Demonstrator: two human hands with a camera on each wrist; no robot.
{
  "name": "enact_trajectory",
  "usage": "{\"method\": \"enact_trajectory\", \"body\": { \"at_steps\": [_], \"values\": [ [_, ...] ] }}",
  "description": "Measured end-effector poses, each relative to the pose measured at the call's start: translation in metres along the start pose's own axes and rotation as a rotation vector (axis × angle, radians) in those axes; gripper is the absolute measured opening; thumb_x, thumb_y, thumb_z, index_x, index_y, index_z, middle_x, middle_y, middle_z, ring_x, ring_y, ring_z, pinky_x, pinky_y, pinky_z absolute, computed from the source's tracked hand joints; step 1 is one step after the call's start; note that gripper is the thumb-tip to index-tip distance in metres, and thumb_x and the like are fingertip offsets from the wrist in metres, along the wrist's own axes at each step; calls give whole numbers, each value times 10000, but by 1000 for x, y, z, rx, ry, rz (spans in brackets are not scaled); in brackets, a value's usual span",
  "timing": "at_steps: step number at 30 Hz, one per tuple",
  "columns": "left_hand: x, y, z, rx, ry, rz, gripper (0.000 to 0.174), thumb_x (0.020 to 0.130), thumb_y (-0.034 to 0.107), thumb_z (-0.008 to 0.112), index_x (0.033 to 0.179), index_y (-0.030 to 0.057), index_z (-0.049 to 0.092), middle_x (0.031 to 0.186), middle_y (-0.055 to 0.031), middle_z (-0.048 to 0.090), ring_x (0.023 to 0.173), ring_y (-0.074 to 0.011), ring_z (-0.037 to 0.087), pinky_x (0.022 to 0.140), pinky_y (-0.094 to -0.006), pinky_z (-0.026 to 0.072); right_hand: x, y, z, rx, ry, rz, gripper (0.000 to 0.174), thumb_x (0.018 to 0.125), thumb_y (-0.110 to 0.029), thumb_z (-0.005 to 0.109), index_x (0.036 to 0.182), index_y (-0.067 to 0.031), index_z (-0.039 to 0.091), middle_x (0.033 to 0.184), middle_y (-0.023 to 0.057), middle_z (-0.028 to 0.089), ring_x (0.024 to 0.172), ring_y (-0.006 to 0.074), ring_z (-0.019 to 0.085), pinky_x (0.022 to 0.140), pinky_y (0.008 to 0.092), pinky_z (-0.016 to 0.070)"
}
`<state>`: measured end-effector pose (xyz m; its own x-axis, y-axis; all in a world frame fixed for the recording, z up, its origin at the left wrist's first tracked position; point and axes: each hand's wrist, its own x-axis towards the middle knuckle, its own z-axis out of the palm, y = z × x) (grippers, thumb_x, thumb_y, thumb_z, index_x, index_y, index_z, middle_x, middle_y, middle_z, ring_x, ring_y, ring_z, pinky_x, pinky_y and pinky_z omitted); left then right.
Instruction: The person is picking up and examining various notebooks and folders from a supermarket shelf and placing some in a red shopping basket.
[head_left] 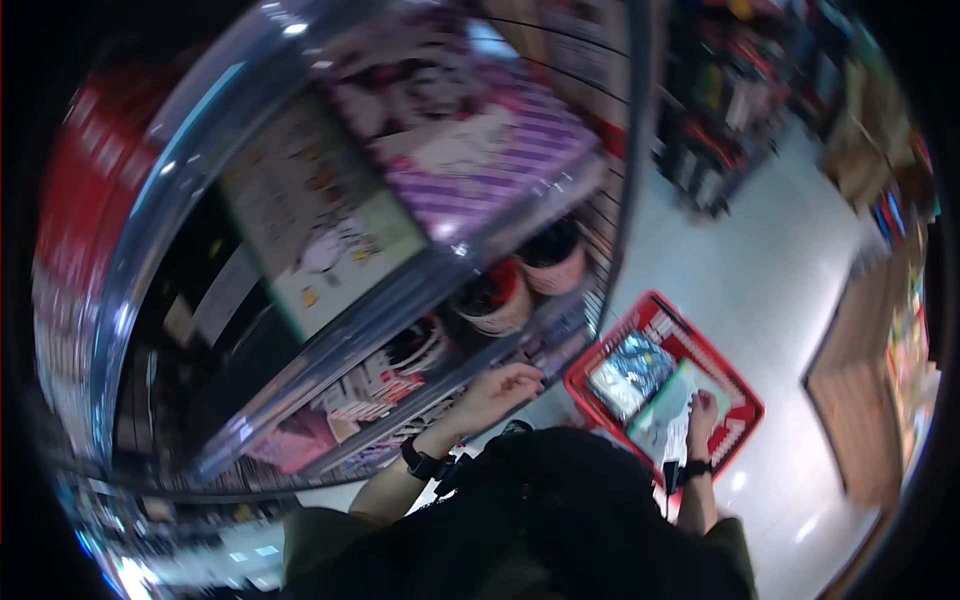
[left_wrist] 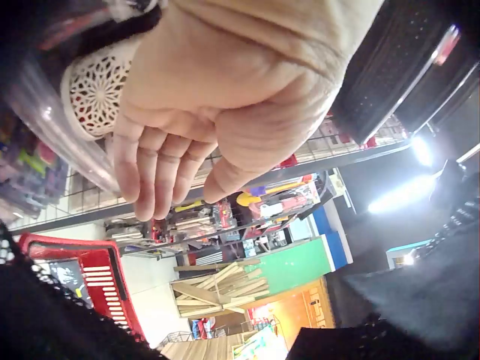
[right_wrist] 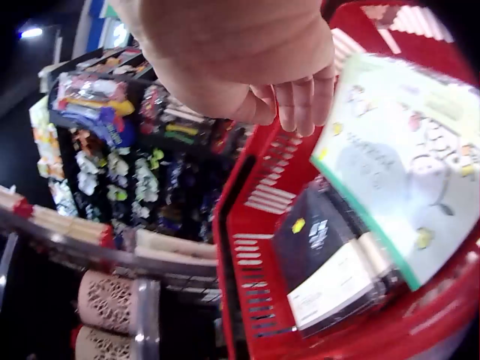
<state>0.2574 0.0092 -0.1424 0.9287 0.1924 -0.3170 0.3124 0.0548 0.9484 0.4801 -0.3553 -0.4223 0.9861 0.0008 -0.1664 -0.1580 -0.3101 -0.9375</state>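
My left hand is held beside the shelf, palm showing and fingers loosely bent. Nothing lies in it in the left wrist view, where a white lattice-patterned basket stands behind it. Over the red shopping basket hangs my right hand, its fingers pointing down and holding nothing visible. Close to those fingers, a flat pale package with cartoon prints and a green edge leans inside the shopping basket. Beneath it lies a dark package with a white label; its far side is hidden.
On the shelf to the left sit a purple-striped cartoon package and another pale cartoon package. Pink lattice pots stand on the tier below. A brown wooden display borders the aisle floor on the right.
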Motion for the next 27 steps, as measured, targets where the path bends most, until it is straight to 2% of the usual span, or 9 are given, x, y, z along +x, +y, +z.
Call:
{"method": "enact_trajectory", "body": {
  "at_steps": [5,8,9,12,14,16,19,23,27],
  "values": [
    [-35,32,-18,38,100,206,267,920,162,523,1137,9,544,1002,-67,624,920,-91,574,811,-228,446,-15,-186,93,158,-291,-358,155,865,-30,532,1005,23,571,893,83,623,820,141,609,744,241,473],
    [-71,72,-21,114,263,270,214,911,130,524,1071,3,590,980,-69,637,904,-102,590,793,-239,456,-73,-314,125,44,-452,-603,137,850,-30,560,973,26,583,886,82,625,783,131,595,709,249,476],
    [-84,80,-25,237,381,375,193,901,111,527,1042,3,604,961,-78,642,889,-115,598,778,-247,462,-89,-344,134,32,-448,-872,131,821,-5,571,947,21,593,883,104,625,786,175,600,708,276,475],
    [-114,92,-42,514,717,596,150,867,54,540,973,0,630,913,-95,649,824,-156,614,736,-265,475,-136,-431,144,9,-506,-1375,222,702,35,623,921,6,600,901,140,608,861,309,576,749,364,453],
    [-129,105,-54,553,869,645,131,836,22,555,940,-13,626,901,-96,644,813,-182,606,739,-281,469,-151,-462,156,-22,-509,-1589,281,684,-22,660,957,-1,597,944,128,606,947,301,563,805,392,427],
    [-136,114,-73,866,1178,824,164,768,-23,592,928,-7,622,896,-126,628,814,-268,589,735,-338,459,-159,-485,173,-50,-488,-1728,322,694,-91,682,988,-3,585,994,131,593,987,302,544,847,408,403],
    [-141,121,-92,1136,1377,722,327,748,39,621,1065,-16,569,1002,-170,596,952,-318,546,831,-392,425,-169,-510,196,-159,-507,-1815,377,719,-172,681,1039,-8,568,1047,134,573,1059,298,503,910,435,368],
    [-141,122,-105,1099,1360,455,435,762,179,636,1129,-36,544,1003,-191,604,948,-333,562,833,-394,436,-167,-517,225,-346,-467,-1843,435,779,-309,624,1101,-22,562,1130,135,537,1159,279,426,1016,484,261],
    [-142,131,-103,1013,1244,344,452,778,211,631,1145,-38,544,987,-198,611,910,-334,578,821,-395,448,-162,-514,231,-319,-507,-1832,445,822,-389,549,1104,-45,575,1157,144,531,1174,286,421,1034,489,226]
  ]
}}
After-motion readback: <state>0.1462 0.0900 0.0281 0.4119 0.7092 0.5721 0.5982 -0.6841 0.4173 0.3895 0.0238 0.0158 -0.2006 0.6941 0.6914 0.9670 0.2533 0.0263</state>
